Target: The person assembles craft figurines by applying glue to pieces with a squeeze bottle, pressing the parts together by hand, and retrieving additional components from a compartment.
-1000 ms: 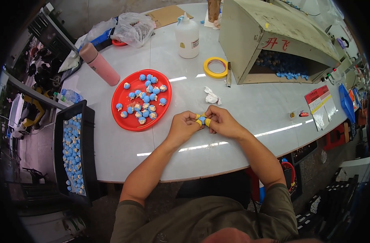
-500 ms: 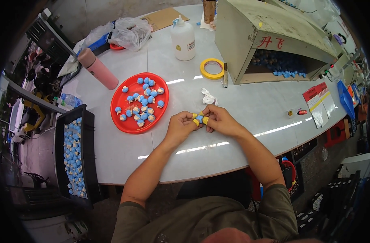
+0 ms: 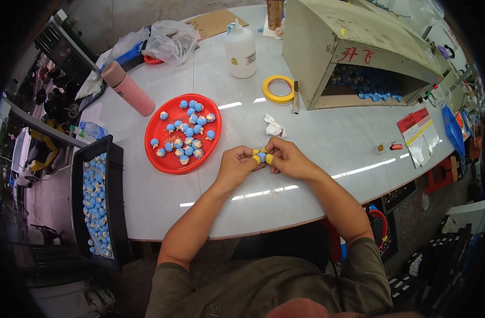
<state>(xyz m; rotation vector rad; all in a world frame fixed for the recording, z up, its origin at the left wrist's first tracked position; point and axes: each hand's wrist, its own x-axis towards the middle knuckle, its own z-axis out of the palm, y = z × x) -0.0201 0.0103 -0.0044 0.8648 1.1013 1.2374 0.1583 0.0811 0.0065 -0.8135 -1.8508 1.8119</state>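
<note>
My left hand (image 3: 236, 165) and my right hand (image 3: 289, 158) meet over the table, fingertips closed from both sides on a small blue ball-shaped piece (image 3: 262, 157). Yellow tape is wrapped around several of my fingertips. The fingers cover most of the piece, so its details are hidden. Left of my left hand lies a round red plate (image 3: 157, 127) bearing several small blue balls with cream-coloured parts (image 3: 189, 132). A crumpled white tissue (image 3: 274, 126) rests just beyond my right hand.
A black bin (image 3: 118, 201) of similar blue pieces stands at the table's left edge. Farther back are a pink flask (image 3: 130, 91), a white squeeze bottle (image 3: 240, 53), a yellow tape roll (image 3: 269, 93) and an open-fronted box (image 3: 311, 58) with blue pieces inside. Red-and-white packets (image 3: 416, 132) lie at right.
Both hands stay in nearly the same place, with the fingers shifting very slightly around the blue piece. Nothing else has visibly moved.
</note>
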